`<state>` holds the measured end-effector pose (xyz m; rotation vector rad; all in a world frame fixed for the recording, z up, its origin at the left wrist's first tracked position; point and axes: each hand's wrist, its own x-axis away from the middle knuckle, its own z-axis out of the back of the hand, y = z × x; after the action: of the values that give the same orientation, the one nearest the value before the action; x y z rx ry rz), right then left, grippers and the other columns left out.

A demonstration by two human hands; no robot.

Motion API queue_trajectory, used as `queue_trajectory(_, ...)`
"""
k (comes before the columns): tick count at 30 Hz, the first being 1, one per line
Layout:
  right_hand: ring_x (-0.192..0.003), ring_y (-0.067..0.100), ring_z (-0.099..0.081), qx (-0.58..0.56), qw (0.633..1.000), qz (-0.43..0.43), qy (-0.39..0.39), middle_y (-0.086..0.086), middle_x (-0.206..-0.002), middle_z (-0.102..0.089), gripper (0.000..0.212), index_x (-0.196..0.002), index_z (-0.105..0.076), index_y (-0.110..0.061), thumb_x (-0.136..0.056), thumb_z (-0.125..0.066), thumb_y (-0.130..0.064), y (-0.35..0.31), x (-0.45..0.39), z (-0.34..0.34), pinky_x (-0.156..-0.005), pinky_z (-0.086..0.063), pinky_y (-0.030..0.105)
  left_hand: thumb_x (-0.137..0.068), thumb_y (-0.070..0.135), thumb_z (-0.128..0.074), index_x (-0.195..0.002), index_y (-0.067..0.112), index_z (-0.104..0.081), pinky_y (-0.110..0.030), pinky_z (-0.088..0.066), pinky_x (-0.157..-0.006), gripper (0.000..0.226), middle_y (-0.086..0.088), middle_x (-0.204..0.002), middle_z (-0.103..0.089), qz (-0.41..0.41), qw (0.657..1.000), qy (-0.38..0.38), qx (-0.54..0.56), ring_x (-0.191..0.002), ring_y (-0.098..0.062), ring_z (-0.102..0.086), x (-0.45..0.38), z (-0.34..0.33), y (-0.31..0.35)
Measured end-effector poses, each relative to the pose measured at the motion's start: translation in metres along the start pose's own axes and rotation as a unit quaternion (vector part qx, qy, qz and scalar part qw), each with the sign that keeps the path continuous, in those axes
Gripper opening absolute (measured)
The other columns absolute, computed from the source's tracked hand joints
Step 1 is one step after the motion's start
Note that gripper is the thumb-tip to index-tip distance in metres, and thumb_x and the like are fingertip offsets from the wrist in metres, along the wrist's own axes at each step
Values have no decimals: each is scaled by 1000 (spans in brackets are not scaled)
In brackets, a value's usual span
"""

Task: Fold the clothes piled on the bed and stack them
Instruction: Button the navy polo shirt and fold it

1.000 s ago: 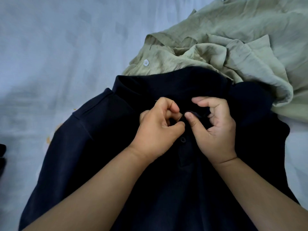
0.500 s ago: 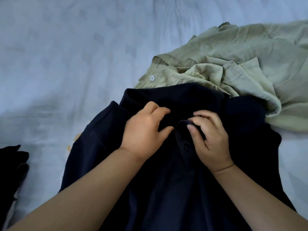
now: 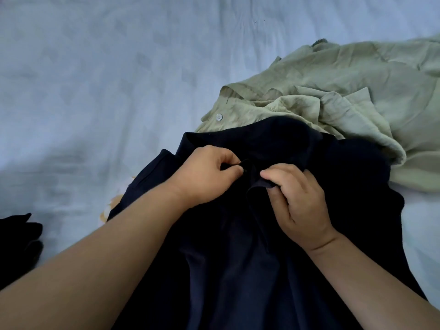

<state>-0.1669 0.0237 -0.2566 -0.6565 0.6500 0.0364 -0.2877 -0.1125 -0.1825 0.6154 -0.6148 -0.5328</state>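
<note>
A dark navy polo shirt (image 3: 238,270) lies front-up on the bed right before me, collar pointing away. My left hand (image 3: 204,175) pinches the left edge of its button placket just below the collar. My right hand (image 3: 297,201) grips the right placket edge, thumb under the cloth and fingers curled over it. The two hands are a few centimetres apart. Behind the polo, partly under its collar, lies a crumpled pale green button-up shirt (image 3: 345,91) with one white button showing.
The bed is covered by a pale blue sheet (image 3: 95,79), which stretches bare to the left and far side. A black garment (image 3: 16,241) pokes in at the left edge. A small yellow print on the sheet peeks out beside the polo's left sleeve.
My left hand went from lying flat on the polo's collar to pinching the placket. The right hand shifted its grip lower on the placket. The view drifted, so the clothes sit lower and further right.
</note>
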Motion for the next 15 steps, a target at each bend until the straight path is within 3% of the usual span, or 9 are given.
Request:
queue_trajectory(4, -71, 32, -63, -6, 999, 33, -5, 12, -98, -67, 11, -98, -50, -13, -87, -51, -9, -7, -12, -10, -70, -45, 35, -81, 22, -68, -62, 15, -62, -11, -37, -45, 20, 11, -49, -52, 109, 987, -61, 103, -42, 0, -45, -8, 11, 5)
queue_trajectory(8, -75, 29, -61, 8, 999, 49, 4, 14, -105, -61, 8, -92, -61, -8, -87, -55, -5, -7, -10, -17, -67, -47, 40, -65, 20, -72, -64, 2, -62, -23, -30, -48, 21, 0, -44, -41, 183, 970, -91, 131, -45, -14, -36, -17, 17, 5)
queue_trajectory(10, -71, 30, -62, 15, 999, 43, 0, 12, -98, -65, 10, -88, -67, -6, -88, -57, -6, -6, -8, -19, -66, -45, 39, -65, 16, -71, -54, 9, -54, -24, -29, -47, 22, -1, -45, -43, 207, 962, -110, 141, -45, -15, -36, -20, 18, 6)
queue_trajectory(15, -71, 27, -65, 31, 999, 15, 3, 9, -91, -69, 8, -83, -70, -1, -86, -66, -7, -4, -2, -25, -70, -43, 31, -76, 10, -66, -55, 14, -49, -14, -29, -38, 28, 6, -36, -44, 229, 951, -156, 140, -35, -8, -36, -29, 16, 11)
